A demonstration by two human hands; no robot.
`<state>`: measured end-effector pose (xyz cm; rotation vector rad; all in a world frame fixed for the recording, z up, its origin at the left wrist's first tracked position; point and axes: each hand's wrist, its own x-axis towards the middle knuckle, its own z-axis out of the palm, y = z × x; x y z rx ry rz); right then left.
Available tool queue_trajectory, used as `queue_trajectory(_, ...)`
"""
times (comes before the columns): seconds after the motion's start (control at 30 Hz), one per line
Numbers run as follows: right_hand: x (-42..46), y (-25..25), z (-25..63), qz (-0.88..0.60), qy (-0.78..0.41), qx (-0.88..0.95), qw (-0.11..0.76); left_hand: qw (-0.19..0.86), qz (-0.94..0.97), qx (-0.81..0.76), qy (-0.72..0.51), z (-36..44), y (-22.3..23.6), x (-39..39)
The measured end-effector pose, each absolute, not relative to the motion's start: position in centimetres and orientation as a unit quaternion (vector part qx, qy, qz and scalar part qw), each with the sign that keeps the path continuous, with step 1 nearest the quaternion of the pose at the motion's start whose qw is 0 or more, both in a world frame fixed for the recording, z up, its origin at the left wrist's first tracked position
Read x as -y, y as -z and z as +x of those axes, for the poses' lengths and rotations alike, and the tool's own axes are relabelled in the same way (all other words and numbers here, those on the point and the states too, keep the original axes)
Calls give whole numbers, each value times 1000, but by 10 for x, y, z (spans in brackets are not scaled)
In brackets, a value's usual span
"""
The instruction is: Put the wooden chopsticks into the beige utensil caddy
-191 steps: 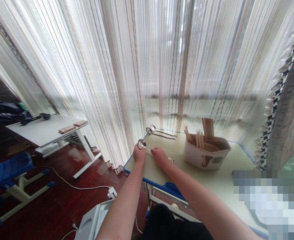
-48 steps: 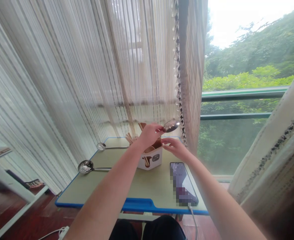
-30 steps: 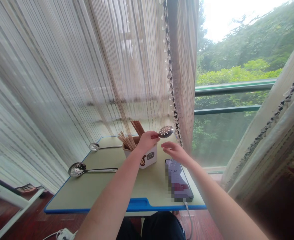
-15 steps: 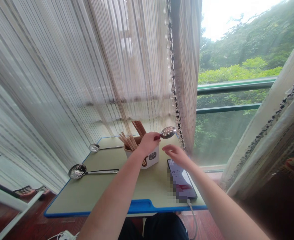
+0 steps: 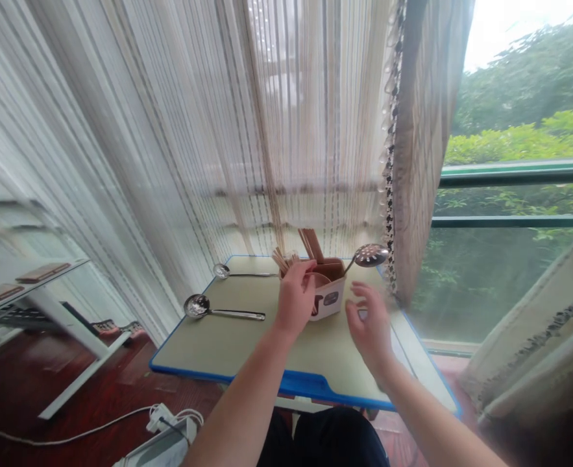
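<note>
A slotted spoon (image 5: 371, 255) leans out of the right side of a utensil box (image 5: 333, 306), its perforated head past the rim. My left hand (image 5: 296, 295) is at the left front of this box, fingers apart over its rim; whether they touch it I cannot tell. To the right of the box is my right hand (image 5: 371, 321), fingers curved and spread, holding nothing. Wooden chopsticks (image 5: 310, 243) stand up in the box, partly behind my left hand. A slotted ladle (image 5: 197, 306) and a smaller skimmer (image 5: 221, 271) lie on the table to the left.
The pale table (image 5: 228, 350) has a blue edge. Behind it hang striped sheer curtains (image 5: 169, 130), with a window to the right. A power strip (image 5: 162, 418) with cables is at lower left, and a white desk (image 5: 47, 292) stands at far left.
The slotted spoon has gone from my left hand into the box. My left hand has moved back to the box's left front, with its fingers loosened. The view has shifted left.
</note>
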<state>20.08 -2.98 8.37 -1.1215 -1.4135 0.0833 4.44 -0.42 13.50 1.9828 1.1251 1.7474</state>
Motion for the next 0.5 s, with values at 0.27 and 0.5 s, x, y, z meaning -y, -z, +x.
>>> queue_trajectory(0.27,23,-77,70,-336,-130,745,562,119,326,-558,-754,-101,-53,-16)
queue_trajectory(0.5,-69,-47,-32,-416,-194,770,443,140,252,-611,-737,-160,-40,-72)
